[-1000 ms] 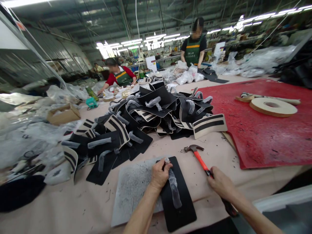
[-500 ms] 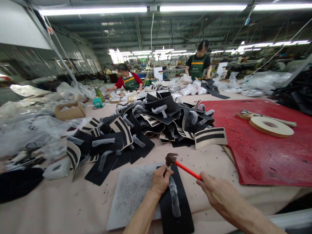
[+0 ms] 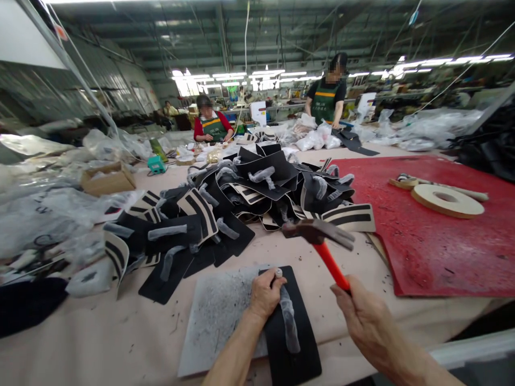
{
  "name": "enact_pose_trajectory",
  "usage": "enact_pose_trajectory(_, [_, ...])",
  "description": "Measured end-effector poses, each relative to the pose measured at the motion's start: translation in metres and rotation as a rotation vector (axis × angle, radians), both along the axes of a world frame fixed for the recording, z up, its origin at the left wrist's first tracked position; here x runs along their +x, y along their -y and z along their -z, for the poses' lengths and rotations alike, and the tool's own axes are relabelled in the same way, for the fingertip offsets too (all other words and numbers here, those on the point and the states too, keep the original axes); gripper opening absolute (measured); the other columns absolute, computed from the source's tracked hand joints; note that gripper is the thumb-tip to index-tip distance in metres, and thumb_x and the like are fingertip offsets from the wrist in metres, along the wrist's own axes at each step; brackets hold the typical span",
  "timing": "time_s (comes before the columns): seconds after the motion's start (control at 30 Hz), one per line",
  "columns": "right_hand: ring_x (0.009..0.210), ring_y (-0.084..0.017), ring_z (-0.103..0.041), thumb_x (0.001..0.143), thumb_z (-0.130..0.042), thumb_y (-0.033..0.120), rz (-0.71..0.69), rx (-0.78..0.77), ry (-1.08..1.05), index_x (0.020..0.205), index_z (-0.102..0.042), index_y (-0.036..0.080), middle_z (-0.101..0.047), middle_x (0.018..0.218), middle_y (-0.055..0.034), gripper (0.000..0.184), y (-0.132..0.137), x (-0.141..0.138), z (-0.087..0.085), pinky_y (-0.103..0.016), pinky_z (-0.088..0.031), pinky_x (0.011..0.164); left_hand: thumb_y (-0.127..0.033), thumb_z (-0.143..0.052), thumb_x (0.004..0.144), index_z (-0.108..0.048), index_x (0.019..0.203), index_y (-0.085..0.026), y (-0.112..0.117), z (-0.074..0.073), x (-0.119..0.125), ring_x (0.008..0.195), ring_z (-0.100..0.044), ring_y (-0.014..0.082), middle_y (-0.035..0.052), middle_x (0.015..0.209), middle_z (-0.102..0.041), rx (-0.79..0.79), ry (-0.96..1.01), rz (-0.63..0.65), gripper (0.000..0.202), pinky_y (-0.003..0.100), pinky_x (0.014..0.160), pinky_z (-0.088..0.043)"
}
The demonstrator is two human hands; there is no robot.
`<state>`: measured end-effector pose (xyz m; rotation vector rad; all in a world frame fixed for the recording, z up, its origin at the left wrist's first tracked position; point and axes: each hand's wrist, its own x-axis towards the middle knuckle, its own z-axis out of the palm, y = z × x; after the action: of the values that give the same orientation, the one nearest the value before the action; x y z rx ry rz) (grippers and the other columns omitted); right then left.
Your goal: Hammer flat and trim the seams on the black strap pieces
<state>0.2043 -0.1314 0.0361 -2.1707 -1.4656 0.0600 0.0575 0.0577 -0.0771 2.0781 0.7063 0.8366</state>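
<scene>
A black flat piece (image 3: 295,343) with a grey wrapped strap (image 3: 288,317) lies partly on a grey pitted slab (image 3: 219,316) near the table's front edge. My left hand (image 3: 263,295) is closed, pinching a small metal stud (image 3: 278,273) at the strap's top end. My right hand (image 3: 362,316) grips the orange handle of a hammer (image 3: 322,241). The hammer's head is raised in the air, above and right of the stud.
A big heap of black and striped pieces (image 3: 241,203) covers the table middle. A red mat (image 3: 422,236) with a tape roll (image 3: 447,200) lies right. A cardboard box (image 3: 107,179) and plastic bags sit left. Two people in green aprons work at the far end.
The hammer went from lying low beside the piece, down onto the stud half a second ago, and is now lifted up and to the right. My left hand stayed on the stud.
</scene>
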Motion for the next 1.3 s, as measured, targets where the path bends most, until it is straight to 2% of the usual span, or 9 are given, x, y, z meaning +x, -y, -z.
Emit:
enact_pose_trajectory(0.17, [0.052, -0.020, -0.059, 0.097, -0.037, 0.039, -0.041, -0.280, -0.074, 0.086, -0.053, 0.024, -0.064, 0.062, -0.0023, 0.025, 0.000, -0.004, 0.017, -0.030, -0.026, 0.051, -0.020, -0.060, 0.084, -0.068, 0.080, -0.020, 0.001, 0.003, 0.001, 0.070, -0.065, 0.0185, 0.0031, 0.075, -0.070, -0.007, -0.033, -0.021, 0.009, 0.027, 0.069, -0.046])
enact_pose_trajectory(0.33, [0.056, -0.017, -0.055, 0.099, -0.028, 0.043, 0.085, -0.263, -0.345, 0.077, -0.047, 0.023, -0.058, 0.061, -0.0006, 0.035, -0.009, 0.020, 0.048, -0.027, -0.034, 0.056, -0.019, -0.060, 0.085, -0.068, 0.081, -0.020, 0.002, 0.001, 0.001, 0.071, -0.064, 0.0175, 0.0023, 0.076, -0.070, -0.039, 0.031, -0.007, 0.009, 0.026, 0.070, -0.047])
enact_pose_trajectory(0.5, [0.076, -0.025, -0.061, 0.094, -0.037, 0.030, 0.193, -0.275, -0.050, 0.093, -0.059, 0.016, -0.064, 0.087, -0.0124, 0.026, -0.019, 0.032, 0.079, -0.035, -0.043, 0.067, -0.019, -0.060, 0.085, -0.069, 0.083, -0.020, 0.001, -0.003, 0.001, 0.073, -0.065, 0.0175, 0.0026, 0.078, -0.071, -0.052, 0.025, 0.003, 0.009, 0.026, 0.071, -0.048])
enact_pose_trajectory(0.6, [0.099, -0.027, -0.060, 0.093, -0.040, 0.027, 0.059, -0.104, -0.008, 0.123, -0.055, 0.016, -0.060, 0.115, -0.0153, 0.035, -0.029, 0.003, 0.071, -0.039, -0.045, 0.085, -0.023, -0.060, 0.086, -0.069, 0.083, -0.020, 0.002, -0.005, 0.001, 0.074, -0.065, 0.0181, 0.0029, 0.079, -0.071, -0.061, 0.008, 0.002, 0.009, 0.028, 0.074, -0.049])
enact_pose_trajectory(0.73, [0.101, -0.023, -0.063, 0.095, -0.042, 0.032, -0.147, -0.209, -0.301, 0.131, -0.053, 0.019, -0.064, 0.115, -0.0106, 0.040, -0.046, -0.058, 0.059, -0.033, -0.046, 0.089, -0.028, -0.063, 0.082, -0.071, 0.083, -0.021, 0.003, -0.003, 0.003, 0.077, -0.067, 0.0192, 0.0033, 0.081, -0.073, -0.126, 0.021, -0.027, 0.010, 0.028, 0.076, -0.051])
enact_pose_trajectory(0.83, [0.099, -0.028, -0.066, 0.093, -0.040, 0.027, -0.084, -0.321, -0.311, 0.135, -0.052, 0.010, -0.066, 0.115, -0.0163, 0.046, -0.055, -0.085, 0.066, -0.036, -0.048, 0.087, -0.037, -0.066, 0.079, -0.070, 0.078, -0.018, -0.004, -0.003, 0.009, 0.072, -0.069, 0.0197, 0.0045, 0.075, -0.073, -0.391, 0.133, -0.170, 0.020, 0.030, 0.071, -0.054])
enact_pose_trajectory(1.0, [0.105, -0.032, -0.066, 0.092, -0.038, 0.024, -0.053, -0.344, -0.340, 0.138, -0.049, 0.003, -0.067, 0.118, -0.0217, 0.052, -0.052, -0.089, 0.077, -0.042, -0.048, 0.091, -0.052, -0.073, 0.071, -0.064, 0.079, -0.013, -0.025, -0.014, 0.011, 0.070, -0.072, 0.0213, 0.0073, 0.073, -0.071, -0.856, 0.610, -0.506, 0.041, 0.033, 0.067, -0.058])
enact_pose_trajectory(1.17, [0.104, -0.031, -0.066, 0.087, -0.045, 0.023, -0.009, -0.236, -0.381, 0.137, -0.049, 0.006, -0.067, 0.117, -0.0203, 0.053, -0.047, -0.085, 0.079, -0.041, -0.048, 0.091, -0.046, -0.075, 0.070, -0.067, 0.086, -0.012, -0.029, -0.016, -0.024, 0.074, -0.073, 0.0213, 0.0071, 0.077, -0.073, -0.708, 0.516, -0.465, 0.038, 0.035, 0.073, -0.060])
enact_pose_trajectory(1.3, [0.084, -0.022, -0.067, 0.099, -0.038, 0.032, 0.066, 0.003, -0.679, 0.116, -0.062, 0.013, -0.070, 0.095, -0.0093, 0.035, -0.053, -0.065, 0.068, -0.035, -0.053, 0.076, -0.046, -0.072, 0.073, -0.071, 0.082, -0.014, -0.022, -0.005, -0.057, 0.073, -0.072, 0.0222, 0.0066, 0.075, -0.075, -0.497, 0.297, -0.467, 0.034, 0.033, 0.072, -0.058])
